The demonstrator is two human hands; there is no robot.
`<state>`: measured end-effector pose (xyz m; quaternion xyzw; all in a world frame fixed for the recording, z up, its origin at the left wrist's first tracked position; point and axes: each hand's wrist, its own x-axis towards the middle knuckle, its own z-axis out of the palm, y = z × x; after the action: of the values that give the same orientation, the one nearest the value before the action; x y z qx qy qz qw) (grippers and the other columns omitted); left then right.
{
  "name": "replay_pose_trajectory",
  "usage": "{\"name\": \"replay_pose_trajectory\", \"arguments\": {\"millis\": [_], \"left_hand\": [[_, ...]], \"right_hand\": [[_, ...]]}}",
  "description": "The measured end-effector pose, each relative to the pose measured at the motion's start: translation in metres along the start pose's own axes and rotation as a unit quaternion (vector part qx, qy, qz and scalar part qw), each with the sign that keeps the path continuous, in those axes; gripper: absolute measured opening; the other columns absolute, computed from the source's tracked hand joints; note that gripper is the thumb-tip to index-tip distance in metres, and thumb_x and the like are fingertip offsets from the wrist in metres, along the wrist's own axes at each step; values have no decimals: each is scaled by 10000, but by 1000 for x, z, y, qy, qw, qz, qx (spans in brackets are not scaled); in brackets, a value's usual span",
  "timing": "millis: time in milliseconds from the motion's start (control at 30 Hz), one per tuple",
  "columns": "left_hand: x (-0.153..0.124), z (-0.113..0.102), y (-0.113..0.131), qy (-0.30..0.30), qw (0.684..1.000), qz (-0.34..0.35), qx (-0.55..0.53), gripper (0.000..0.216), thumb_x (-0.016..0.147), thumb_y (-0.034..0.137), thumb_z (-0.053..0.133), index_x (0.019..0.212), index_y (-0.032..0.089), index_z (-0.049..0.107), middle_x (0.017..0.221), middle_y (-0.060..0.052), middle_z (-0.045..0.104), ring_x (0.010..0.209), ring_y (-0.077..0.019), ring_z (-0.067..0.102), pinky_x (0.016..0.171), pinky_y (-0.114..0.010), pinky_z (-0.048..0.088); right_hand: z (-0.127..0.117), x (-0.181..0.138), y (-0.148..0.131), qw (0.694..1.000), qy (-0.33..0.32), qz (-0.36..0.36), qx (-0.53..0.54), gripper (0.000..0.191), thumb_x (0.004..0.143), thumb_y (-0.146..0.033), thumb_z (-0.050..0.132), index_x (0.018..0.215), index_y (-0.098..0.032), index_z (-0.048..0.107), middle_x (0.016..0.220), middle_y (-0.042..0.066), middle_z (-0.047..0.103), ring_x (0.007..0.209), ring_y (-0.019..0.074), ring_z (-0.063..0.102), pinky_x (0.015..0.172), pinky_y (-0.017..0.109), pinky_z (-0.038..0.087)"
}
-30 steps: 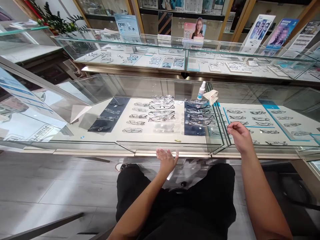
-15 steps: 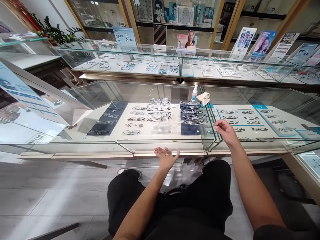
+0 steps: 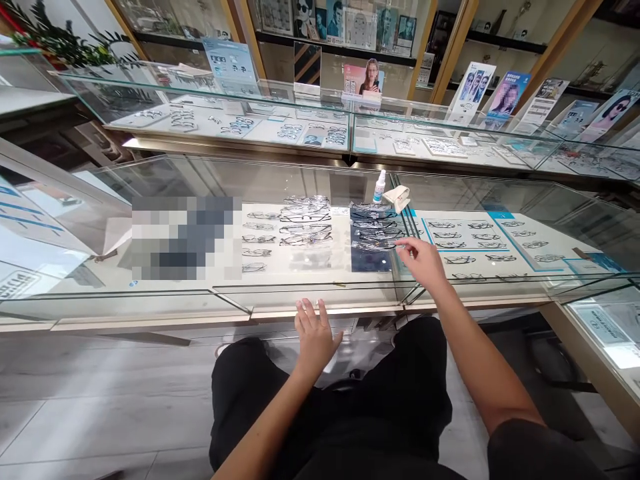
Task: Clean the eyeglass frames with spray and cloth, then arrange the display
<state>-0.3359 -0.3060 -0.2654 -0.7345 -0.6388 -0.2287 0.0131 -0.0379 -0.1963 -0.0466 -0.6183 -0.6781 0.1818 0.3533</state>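
My left hand (image 3: 317, 337) is open, palm down and fingers spread, at the front edge of the glass display counter (image 3: 280, 313). My right hand (image 3: 423, 265) reaches over the glass top with bent fingers slightly apart. Its fingertips are at the right end of a row of eyeglasses (image 3: 377, 235) above a dark blue mat (image 3: 370, 262); whether they touch a frame is unclear. To the left lies a second column of eyeglasses (image 3: 306, 228). Behind the dark mat stand a white spray bottle (image 3: 379, 187) and a crumpled beige cloth (image 3: 399, 199).
More eyeglasses (image 3: 485, 237) lie to the right, around blue-edged panels. A second glass showcase (image 3: 225, 143) with standing advert cards (image 3: 470, 93) runs along the back. A large sign panel (image 3: 30, 227) leans at the left. Part of the left counter is blurred out.
My right hand has moved left, from the glass joint to the eyeglasses, and its fingers have parted somewhat. My left hand has shifted slightly down and left. The view has turned a little right.
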Motion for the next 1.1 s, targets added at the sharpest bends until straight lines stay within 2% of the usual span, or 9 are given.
{"name": "replay_pose_trajectory", "arguments": {"millis": [67,133,200,433,567,667,767,900,1100], "left_hand": [[-1,-32,17,-37,999,-30,-2,941,945,394,733,1699,-7,339,1701,-413,354,1645,-563,277,1249,-744,328],[4,-60,34,-103,993,-22,-46,723,975,393,684,1619,105,525,1500,-288,626,1486,-476,530,1198,-694,407],[12,-85,49,-194,974,21,-116,465,1008,363,622,1439,206,696,1294,-172,735,1282,-373,666,1136,-614,474],[40,-160,82,-346,882,131,-292,383,1028,412,601,1352,252,727,992,-65,759,928,-246,694,921,-398,511],[49,-196,85,-374,864,180,-285,321,1023,481,627,1252,303,763,830,-25,711,801,-221,632,776,-342,433],[60,-219,71,-395,850,195,-288,225,1020,448,629,1040,287,786,635,18,565,648,-177,531,663,-319,337],[87,-239,49,-375,842,176,-346,280,1030,436,615,878,244,750,572,53,421,552,-128,403,602,-299,294],[151,-254,30,-256,861,105,-426,272,988,460,706,877,215,741,664,30,587,667,-135,560,725,-285,452],[273,-243,32,-146,845,103,-503,316,934,511,723,909,196,706,651,33,558,606,-132,514,620,-275,421]], "right_hand": [[7,7,-21,996,-20,-17,-82,342,1036,-360,557,1236,-248,811,912,49,788,781,227,665,780,352,464],[15,15,-40,986,-50,-27,-159,365,1073,-302,501,1257,-236,809,988,83,832,873,257,730,821,360,474],[21,23,-56,968,-85,-25,-234,378,1090,-255,461,1168,-211,829,994,128,840,910,281,759,821,364,476],[24,44,-78,945,-110,30,-307,315,1022,-187,546,949,-131,847,1016,243,831,940,342,786,812,398,514],[2,35,-77,956,-128,56,-257,267,935,-186,635,731,-201,807,814,158,816,813,304,772,729,379,507],[-30,19,-75,979,-133,66,-139,297,910,-229,659,626,-249,744,665,51,775,645,239,728,632,348,480],[-63,8,-76,993,-102,46,-21,238,939,-302,654,748,-265,791,811,14,832,678,214,759,620,325,496],[-84,19,-86,995,-24,-29,89,190,953,-339,669,862,-239,803,963,49,856,803,227,791,666,330,535],[-45,70,-106,967,12,-146,207,169,953,-340,684,964,-226,808,975,60,857,906,228,793,720,338,579]]}}
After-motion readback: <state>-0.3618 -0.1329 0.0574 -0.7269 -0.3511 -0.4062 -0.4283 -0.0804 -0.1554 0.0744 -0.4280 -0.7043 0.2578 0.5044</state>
